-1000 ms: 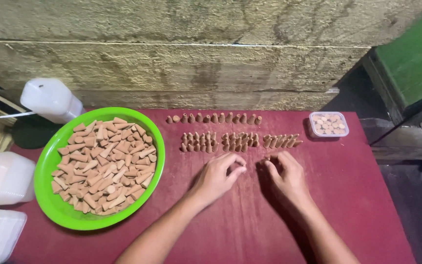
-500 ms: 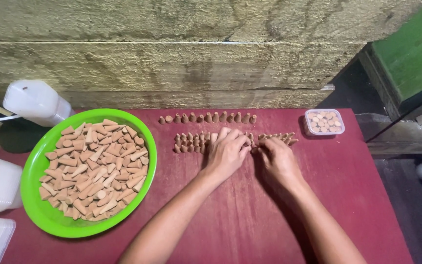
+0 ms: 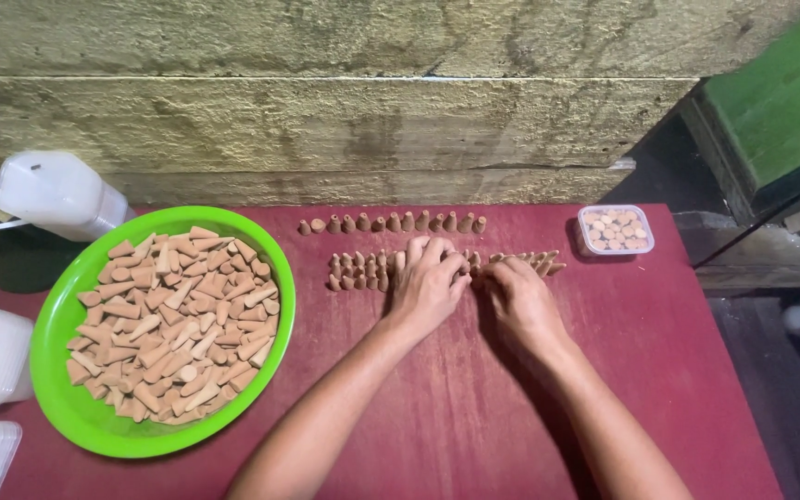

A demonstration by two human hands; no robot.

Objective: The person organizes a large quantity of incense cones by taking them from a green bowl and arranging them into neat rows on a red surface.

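Small tan clay-coloured cones stand in rows on a dark red table. The far row of cones is free of my hands. My left hand lies over the middle of the near row of cones, fingers spread and touching them. My right hand is beside it, fingertips curled onto the right end of the near row. Whether either hand pinches a cone is hidden by the fingers.
A green round plate heaped with loose cones sits at left. A small clear box of cones is at the table's back right. White plastic containers stand off the left edge. A rough wall is behind.
Both hands have moved away from me across the table, up onto the near row of cones, and now rest on it close together.
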